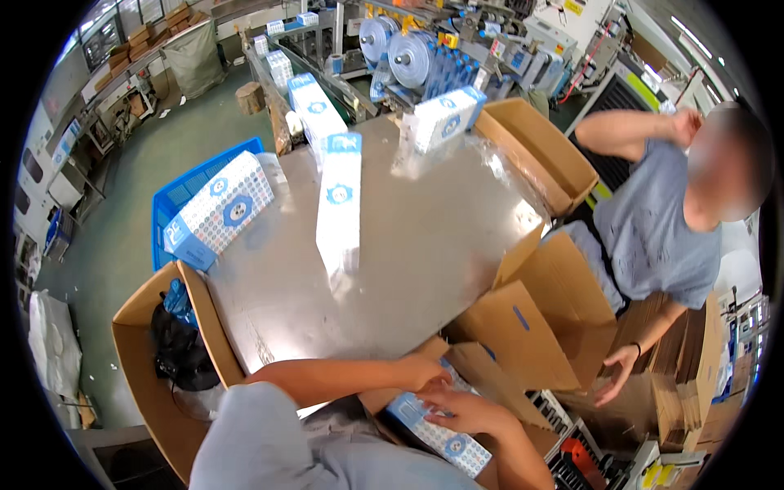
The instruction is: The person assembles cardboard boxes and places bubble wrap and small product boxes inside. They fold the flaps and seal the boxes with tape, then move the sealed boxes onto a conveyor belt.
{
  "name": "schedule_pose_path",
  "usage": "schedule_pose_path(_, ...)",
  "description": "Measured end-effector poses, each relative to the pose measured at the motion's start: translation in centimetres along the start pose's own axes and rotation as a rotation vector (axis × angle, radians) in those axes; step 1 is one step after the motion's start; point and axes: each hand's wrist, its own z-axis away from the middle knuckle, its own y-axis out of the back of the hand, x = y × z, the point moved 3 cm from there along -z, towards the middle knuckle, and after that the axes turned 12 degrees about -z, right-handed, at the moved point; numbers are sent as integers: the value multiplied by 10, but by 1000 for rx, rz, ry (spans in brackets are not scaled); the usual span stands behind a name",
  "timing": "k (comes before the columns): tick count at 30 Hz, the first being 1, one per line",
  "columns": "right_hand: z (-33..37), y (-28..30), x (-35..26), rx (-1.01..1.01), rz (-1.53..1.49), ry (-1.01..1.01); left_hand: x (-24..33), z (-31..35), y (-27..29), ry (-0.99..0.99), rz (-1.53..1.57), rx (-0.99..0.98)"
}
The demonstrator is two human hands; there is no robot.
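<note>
My left hand [425, 371] reaches across to a white and blue patterned pack [437, 433] that lies low in an open cardboard box [498, 384] at the table's near edge. My right hand [461, 408] rests on top of the same pack, fingers spread over it. Both hands press on the pack. More packs of the same kind lie on the metal table [408, 261]: one long pack [339, 208] in the middle, one [220, 208] at the left edge, one [445, 118] at the far side.
A co-worker in a grey shirt [653, 229] stands at the right beside open cardboard boxes [539, 151]. A blue crate [175, 196] and a box with dark bags [155, 359] sit at the left. A conveyor with packs [314, 102] and machinery lie beyond.
</note>
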Motion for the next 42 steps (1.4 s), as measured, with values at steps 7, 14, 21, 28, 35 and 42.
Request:
schedule_pose_path(7, -211, 130, -145, 443, 124, 434, -159, 127, 274, 260, -1125, 731)
schedule_pose_path(14, -466, 226, -210, 730, 979, 349, -189, 84, 222, 277, -1272, 465)
schedule_pose_path(21, -540, 245, -183, 1096, 606, -262, -68, 129, 138, 519, -1360, 227)
schedule_pose_path(28, -400, 199, -103, 890, 513, 445, -132, 154, 166, -15, -990, 716)
schedule_pose_path(35, -184, 153, -65, 1006, 66, 574, 38, 151, 141, 5, -1369, 624)
schedule_pose_path(42, 66, 114, -39, 1453, 236, 758, 187, 103, 110, -255, -1359, 669)
